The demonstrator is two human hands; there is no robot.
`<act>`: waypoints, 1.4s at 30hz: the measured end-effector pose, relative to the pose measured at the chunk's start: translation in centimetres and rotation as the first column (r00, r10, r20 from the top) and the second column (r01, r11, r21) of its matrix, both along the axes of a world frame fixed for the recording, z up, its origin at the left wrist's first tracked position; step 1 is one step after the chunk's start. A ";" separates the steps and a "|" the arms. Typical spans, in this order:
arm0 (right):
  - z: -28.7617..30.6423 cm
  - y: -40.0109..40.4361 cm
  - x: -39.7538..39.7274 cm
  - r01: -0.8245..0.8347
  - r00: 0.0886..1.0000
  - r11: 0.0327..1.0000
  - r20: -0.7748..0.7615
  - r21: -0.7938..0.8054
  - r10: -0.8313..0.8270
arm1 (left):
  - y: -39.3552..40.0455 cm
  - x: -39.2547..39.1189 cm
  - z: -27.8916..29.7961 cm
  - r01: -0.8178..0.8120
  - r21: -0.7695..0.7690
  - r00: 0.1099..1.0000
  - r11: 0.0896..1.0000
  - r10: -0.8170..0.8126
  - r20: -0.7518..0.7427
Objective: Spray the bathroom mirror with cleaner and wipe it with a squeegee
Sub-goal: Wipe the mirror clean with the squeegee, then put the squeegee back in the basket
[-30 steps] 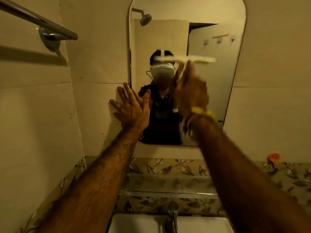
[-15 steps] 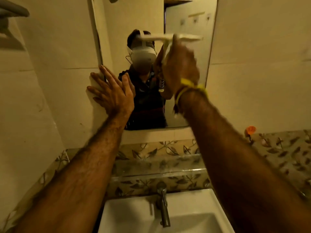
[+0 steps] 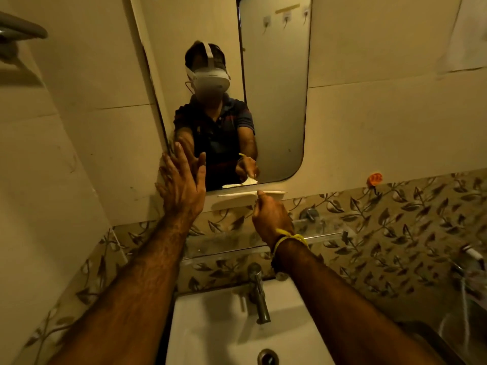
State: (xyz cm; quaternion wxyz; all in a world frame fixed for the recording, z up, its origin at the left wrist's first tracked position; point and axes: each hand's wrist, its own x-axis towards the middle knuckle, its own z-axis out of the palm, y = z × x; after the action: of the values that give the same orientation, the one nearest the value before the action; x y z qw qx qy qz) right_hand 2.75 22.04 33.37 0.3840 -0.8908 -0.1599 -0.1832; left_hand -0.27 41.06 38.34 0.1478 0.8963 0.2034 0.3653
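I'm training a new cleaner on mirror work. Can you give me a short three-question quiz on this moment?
1. True or false: the squeegee blade is at the bottom edge of the mirror.
2. Which hand grips the squeegee? A) the left hand B) the right hand C) both
3. Fill in: the free hand lies flat and open at the mirror's lower ____ edge.

Key
1. True: the blade lies level just under the glass, above the tap and basin.
2. B: the right hand, with a yellow band at its wrist.
3. Left, partly on the wall.
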 end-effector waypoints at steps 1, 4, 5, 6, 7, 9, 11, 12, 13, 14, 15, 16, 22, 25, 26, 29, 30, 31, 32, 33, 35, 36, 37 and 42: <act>0.3 -0.4 -0.1 -0.009 1.000 0.999 -0.021 0.047 0.010 | -0.2 -0.6 -0.5 -0.009 0.011 1.000 1.000 0.009 -0.018; 0.8 -0.8 -1.2 -0.038 0.996 0.979 0.085 0.201 0.021 | -1.1 -2.3 -2.4 -0.038 0.091 0.998 0.995 0.043 -0.053; 1.0 -0.9 -1.8 -0.046 0.991 0.968 0.130 0.247 0.014 | -1.5 -2.8 -3.0 -0.043 0.120 0.997 0.992 0.051 -0.064; 1.3 -1.1 -2.3 -0.045 0.987 0.958 0.162 0.285 -0.002 | -2.0 -3.3 -3.7 -0.045 0.151 0.996 0.987 0.057 -0.071; 1.5 -1.3 -2.7 -0.035 0.986 0.950 0.167 0.312 -0.018 | -2.6 -3.7 -4.3 -0.040 0.176 0.995 0.984 0.055 -0.081; 1.7 -2.1 -3.5 -0.020 0.993 0.941 0.120 0.338 -0.022 | -3.7 -4.3 -5.4 0.002 0.186 0.996 0.982 0.015 -0.091; 1.4 -3.1 -4.1 0.004 0.998 0.946 0.057 0.325 -0.024 | -4.7 -4.8 -6.6 0.048 0.177 0.995 0.983 -0.032 -0.090; 1.1 -3.6 -4.3 0.022 0.999 0.953 0.033 0.301 -0.034 | -5.3 -5.1 -7.3 0.067 0.176 0.995 0.982 -0.053 -0.086; 0.6 -4.2 -4.6 0.031 0.999 0.961 0.009 0.274 -0.035 | -6.0 -5.4 -8.2 0.090 0.172 0.994 0.981 -0.077 -0.081; 0.3 -4.7 -4.8 0.023 1.000 0.965 -0.012 0.261 -0.020 | -6.6 -5.7 -8.9 0.118 0.161 0.992 0.980 -0.107 -0.073; -0.2 -5.4 -5.2 0.009 0.999 0.965 -0.033 0.261 0.000 | -7.5 -6.0 -9.8 0.153 0.138 0.987 0.979 -0.144 -0.073; -0.7 -6.1 -5.5 -0.003 0.999 0.963 -0.044 0.268 0.015 | -8.4 -6.2 -10.6 0.188 0.112 0.981 0.976 -0.181 -0.068; -4.5 -12.5 -7.6 0.067 0.993 0.927 0.068 0.369 -0.099 | -15.4 -7.8 -16.2 0.447 0.035 0.889 0.894 -0.448 0.095; -6.9 -16.5 -8.3 0.151 0.983 0.908 0.041 0.391 -0.181 | -19.4 -8.0 -19.2 0.481 -0.071 0.876 0.874 -0.474 0.090; -7.8 -17.9 -8.5 0.189 0.977 0.902 0.022 0.388 -0.214 | -20.8 -7.9 -20.0 0.486 -0.134 0.874 0.864 -0.483 0.056; -10.2 -22.0 -8.7 0.316 0.946 0.867 -0.060 0.386 -0.318 | -24.8 -6.9 -23.0 0.498 -0.268 0.839 0.825 -0.536 -0.093; -11.0 -23.4 -8.7 0.351 0.935 0.860 -0.083 0.371 -0.346 | -26.2 -6.3 -24.1 0.509 -0.292 0.814 0.809 -0.564 -0.143; -11.7 -24.8 -8.7 0.380 0.924 0.856 -0.107 0.350 -0.367 | -27.6 -5.8 -25.2 0.511 -0.319 0.786 0.798 -0.584 -0.202; -12.4 -26.3 -8.7 0.410 0.912 0.851 -0.134 0.329 -0.387 | -29.1 -5.1 -26.3 0.503 -0.357 0.749 0.787 -0.603 -0.274; -13.0 -27.7 -8.8 0.438 0.899 0.845 -0.164 0.309 -0.406 | -30.4 -4.5 -27.4 0.480 -0.413 0.695 0.774 -0.623 -0.358; -14.1 -30.5 -8.9 0.488 0.871 0.833 -0.216 0.263 -0.442 | -33.1 -3.0 -29.5 0.405 -0.526 0.561 0.748 -0.657 -0.503; -14.6 -31.7 -8.9 0.508 0.857 0.830 -0.232 0.231 -0.460 | -34.2 -2.2 -30.4 0.358 -0.558 0.512 0.749 -0.657 -0.554; -15.0 -32.4 -8.9 0.524 0.844 0.830 -0.247 0.189 -0.477 | -34.7 -1.7 -31.3 0.309 -0.569 0.491 0.762 -0.640 -0.591; -18.0 -38.9 -7.8 0.574 0.740 0.819 -0.421 -0.013 -0.525 | -39.7 0.4 -36.0 0.161 -0.437 0.544 0.885 -0.449 -0.709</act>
State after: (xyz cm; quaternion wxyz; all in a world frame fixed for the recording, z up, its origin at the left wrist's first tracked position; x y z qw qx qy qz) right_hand -5.03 -16.83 15.38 0.3888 -0.8918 0.2044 -0.1084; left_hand 0.16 1.36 2.35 0.2475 0.9479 0.1424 -0.1412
